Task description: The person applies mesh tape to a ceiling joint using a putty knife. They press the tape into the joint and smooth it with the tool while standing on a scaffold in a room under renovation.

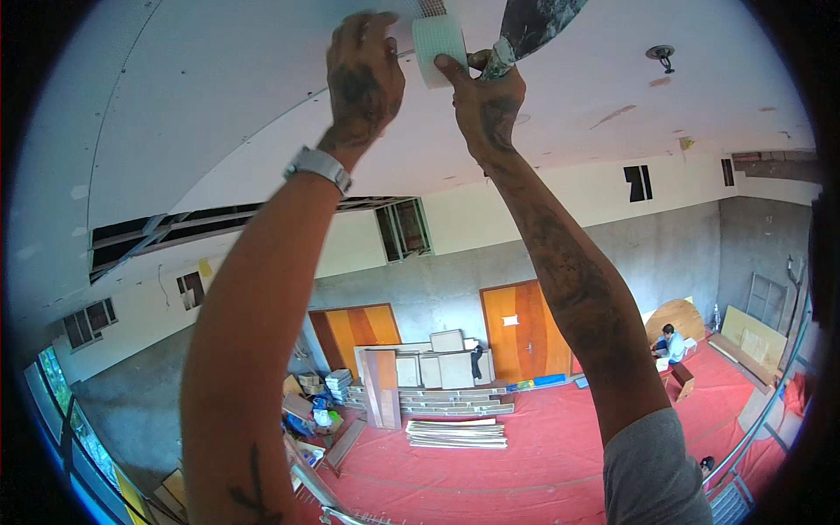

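Both my arms reach up to the white ceiling panels (227, 79). My right hand (492, 105) grips a roll of white mesh joint tape (440, 51), its thumb pressed on the roll's side. In the same hand is a putty knife (534, 24), its dark, plaster-smeared blade pointing up and right. A short strip of mesh shows above the roll at the picture's top edge. My left hand (363, 74), with a metal watch (319, 168) on its wrist, lies against the ceiling left of the roll, fingers extended. Its fingertips are partly hidden, and I see nothing held in it.
A sprinkler head (665, 57) hangs from the ceiling at right; a framed opening (175, 229) lies left. Far below, stacked boards (457, 433) and panels (446, 369) stand on a red floor (542, 455). A seated person (672, 344) and metal scaffold poles (774, 398) are at right.
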A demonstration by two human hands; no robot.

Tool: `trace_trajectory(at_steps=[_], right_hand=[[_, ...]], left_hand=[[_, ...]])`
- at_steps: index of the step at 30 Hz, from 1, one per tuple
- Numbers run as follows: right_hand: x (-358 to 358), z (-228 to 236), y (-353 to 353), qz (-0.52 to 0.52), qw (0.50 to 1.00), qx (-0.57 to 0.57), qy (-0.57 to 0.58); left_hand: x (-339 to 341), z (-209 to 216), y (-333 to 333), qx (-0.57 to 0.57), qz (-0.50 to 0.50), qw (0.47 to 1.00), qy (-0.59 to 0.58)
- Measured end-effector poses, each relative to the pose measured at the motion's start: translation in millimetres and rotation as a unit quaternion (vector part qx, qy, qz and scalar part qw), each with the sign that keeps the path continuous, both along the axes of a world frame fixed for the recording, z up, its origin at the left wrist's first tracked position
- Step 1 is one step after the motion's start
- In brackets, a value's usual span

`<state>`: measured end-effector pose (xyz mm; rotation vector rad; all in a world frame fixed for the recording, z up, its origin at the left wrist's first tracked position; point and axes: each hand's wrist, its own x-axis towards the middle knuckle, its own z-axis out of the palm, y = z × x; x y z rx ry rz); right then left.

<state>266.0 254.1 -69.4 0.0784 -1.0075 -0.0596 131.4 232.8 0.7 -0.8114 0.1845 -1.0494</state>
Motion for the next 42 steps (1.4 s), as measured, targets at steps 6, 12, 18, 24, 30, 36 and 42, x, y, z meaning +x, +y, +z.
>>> trace_trajectory(at_steps=[6, 12, 18, 24, 30, 36, 42], right_hand=[[7, 5, 7, -0.046, 0.998, 0.035, -0.01], [19, -3, -2, -0.039, 0.995, -0.01, -0.092], [51, -18, -33, -0.101, 0.984, -0.093, -0.113], [93, -79, -143, -0.231, 0.924, -0.245, -0.183], [104, -60, -251, -0.824, 0.467, -0.1, -0.305], [51, 9, -296, -0.934, 0.203, 0.074, -0.284], [-28, 28, -273, -0.984, 0.064, -0.046, -0.159]], left_hand=[[29, -30, 1, -0.728, -0.492, 0.473, 0.065], [45, -23, -5, -0.696, -0.53, 0.481, 0.062], [72, -23, -12, -0.631, -0.614, 0.46, 0.11], [66, -25, -3, -0.611, -0.651, 0.422, 0.155], [79, -27, 7, -0.542, -0.68, 0.486, 0.089], [81, -23, 16, -0.509, -0.677, 0.528, 0.058], [85, -33, 14, -0.555, -0.69, 0.46, 0.066]])
